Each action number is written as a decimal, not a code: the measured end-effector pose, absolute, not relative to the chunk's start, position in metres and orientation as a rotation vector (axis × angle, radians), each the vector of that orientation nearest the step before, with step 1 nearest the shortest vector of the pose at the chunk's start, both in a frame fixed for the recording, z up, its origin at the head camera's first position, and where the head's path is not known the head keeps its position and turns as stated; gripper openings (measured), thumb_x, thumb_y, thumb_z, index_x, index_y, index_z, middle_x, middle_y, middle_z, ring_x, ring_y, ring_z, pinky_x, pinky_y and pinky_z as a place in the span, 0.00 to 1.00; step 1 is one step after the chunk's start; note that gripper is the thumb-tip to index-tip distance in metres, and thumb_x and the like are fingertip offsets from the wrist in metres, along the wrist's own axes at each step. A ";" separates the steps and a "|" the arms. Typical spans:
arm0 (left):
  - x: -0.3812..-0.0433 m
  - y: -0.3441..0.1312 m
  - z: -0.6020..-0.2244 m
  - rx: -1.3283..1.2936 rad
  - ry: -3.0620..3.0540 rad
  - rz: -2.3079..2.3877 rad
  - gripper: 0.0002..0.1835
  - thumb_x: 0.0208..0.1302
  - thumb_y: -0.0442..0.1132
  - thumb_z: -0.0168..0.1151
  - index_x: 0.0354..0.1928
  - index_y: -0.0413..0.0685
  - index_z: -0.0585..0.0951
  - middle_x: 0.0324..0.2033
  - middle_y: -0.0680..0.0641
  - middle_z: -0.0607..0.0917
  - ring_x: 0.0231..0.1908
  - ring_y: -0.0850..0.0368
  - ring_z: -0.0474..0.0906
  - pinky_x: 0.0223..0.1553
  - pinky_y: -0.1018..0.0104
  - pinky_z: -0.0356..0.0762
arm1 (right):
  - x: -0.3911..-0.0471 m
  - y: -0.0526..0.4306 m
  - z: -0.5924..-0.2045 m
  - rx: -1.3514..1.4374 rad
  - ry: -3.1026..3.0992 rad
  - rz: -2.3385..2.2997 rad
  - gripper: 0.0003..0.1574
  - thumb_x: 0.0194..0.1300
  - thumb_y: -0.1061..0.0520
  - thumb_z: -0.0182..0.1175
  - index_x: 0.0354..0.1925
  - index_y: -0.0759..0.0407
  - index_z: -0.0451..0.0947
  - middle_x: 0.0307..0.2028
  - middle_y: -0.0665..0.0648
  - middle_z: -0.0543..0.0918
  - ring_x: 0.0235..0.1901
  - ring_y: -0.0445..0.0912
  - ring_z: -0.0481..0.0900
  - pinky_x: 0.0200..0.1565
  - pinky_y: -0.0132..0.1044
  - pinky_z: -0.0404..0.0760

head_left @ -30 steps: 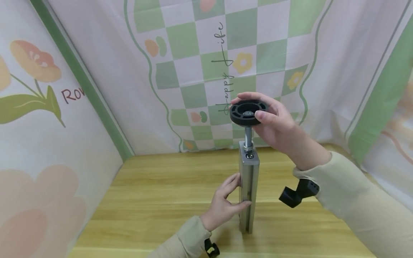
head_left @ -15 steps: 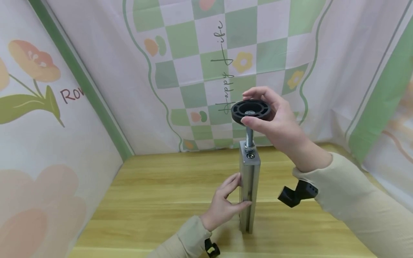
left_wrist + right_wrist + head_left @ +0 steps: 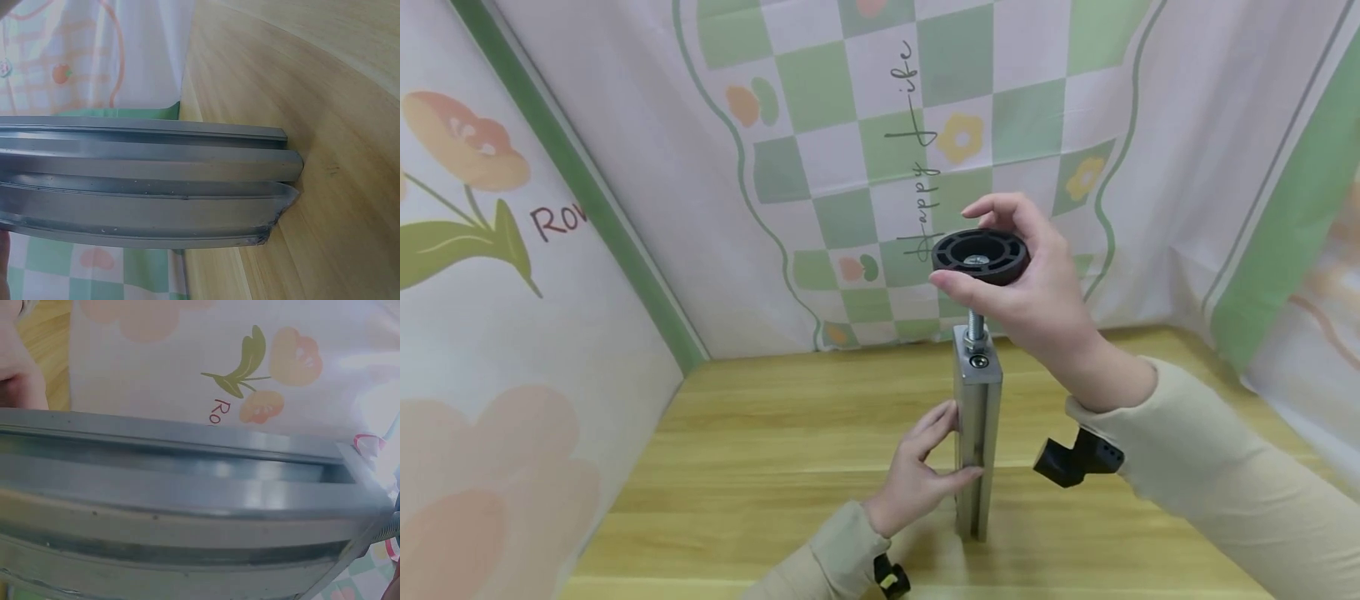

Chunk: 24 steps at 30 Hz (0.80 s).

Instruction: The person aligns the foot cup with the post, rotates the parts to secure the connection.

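A slotted aluminium profile (image 3: 978, 442) stands upright on the wooden table. My left hand (image 3: 913, 483) grips it around its lower half, thumb on the near side. A metal end plate caps the profile, and a threaded stem (image 3: 975, 325) with a nut rises from it. On the stem sits a round black levelling foot (image 3: 992, 272), its hollow face up. My right hand (image 3: 1045, 292) holds the foot at its rim, thumb along the near edge and fingers bent around the far side. In the left wrist view the profile's lower end (image 3: 275, 200) meets the table.
The wooden table top (image 3: 775, 425) spreads around the profile. A printed curtain (image 3: 737, 275) stands behind, with further printed cloth on the left and right. A small hex-socket screw (image 3: 978, 362) sits in the end plate beside the stem.
My right thumb has shifted left along the foot's near rim, while the index finger has lifted slightly behind it. My left hand keeps its grip on the upright profile.
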State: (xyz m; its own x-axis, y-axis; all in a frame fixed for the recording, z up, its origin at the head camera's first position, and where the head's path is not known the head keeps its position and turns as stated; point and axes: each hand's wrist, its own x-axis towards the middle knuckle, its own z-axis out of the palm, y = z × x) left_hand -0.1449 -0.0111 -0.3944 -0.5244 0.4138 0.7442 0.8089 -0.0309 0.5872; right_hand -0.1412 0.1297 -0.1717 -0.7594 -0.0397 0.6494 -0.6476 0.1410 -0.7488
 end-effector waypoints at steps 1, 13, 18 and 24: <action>-0.144 -0.011 -0.394 -1.279 -1.911 -1.588 0.49 0.48 0.22 0.69 0.71 0.49 0.56 0.58 0.32 0.71 0.51 0.44 0.75 0.59 0.58 0.75 | -0.141 0.129 -0.172 0.658 -1.936 1.659 0.30 0.47 0.71 0.68 0.49 0.59 0.71 0.38 0.56 0.71 0.35 0.47 0.77 0.34 0.25 0.82; -0.145 -0.010 -0.393 -1.299 -1.884 -1.563 0.48 0.47 0.22 0.69 0.70 0.46 0.57 0.58 0.31 0.71 0.49 0.45 0.76 0.59 0.57 0.75 | -0.151 0.141 -0.177 0.969 -1.732 1.913 0.43 0.45 0.43 0.75 0.55 0.56 0.67 0.49 0.58 0.68 0.43 0.46 0.72 0.36 0.25 0.82; -0.144 -0.010 -0.392 -1.290 -1.885 -1.574 0.48 0.47 0.22 0.69 0.70 0.46 0.58 0.58 0.31 0.71 0.50 0.44 0.76 0.60 0.58 0.75 | -0.169 0.148 -0.179 1.253 -1.642 2.159 0.39 0.57 0.39 0.65 0.58 0.56 0.63 0.52 0.59 0.70 0.50 0.49 0.71 0.49 0.31 0.79; -0.145 -0.010 -0.393 -1.299 -1.875 -1.551 0.49 0.46 0.22 0.70 0.70 0.45 0.57 0.57 0.31 0.71 0.49 0.44 0.76 0.59 0.57 0.75 | -0.184 0.156 -0.180 1.644 -1.437 2.613 0.37 0.66 0.37 0.51 0.62 0.58 0.58 0.54 0.59 0.74 0.55 0.49 0.72 0.58 0.36 0.70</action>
State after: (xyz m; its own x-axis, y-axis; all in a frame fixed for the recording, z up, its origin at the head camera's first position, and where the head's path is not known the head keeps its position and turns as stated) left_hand -0.1447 -0.0098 -0.3928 -0.4999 0.4068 0.7646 0.8272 -0.0372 0.5606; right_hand -0.1837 0.1556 -0.1798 -0.5073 -0.6001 0.6185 -0.2008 -0.6157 -0.7620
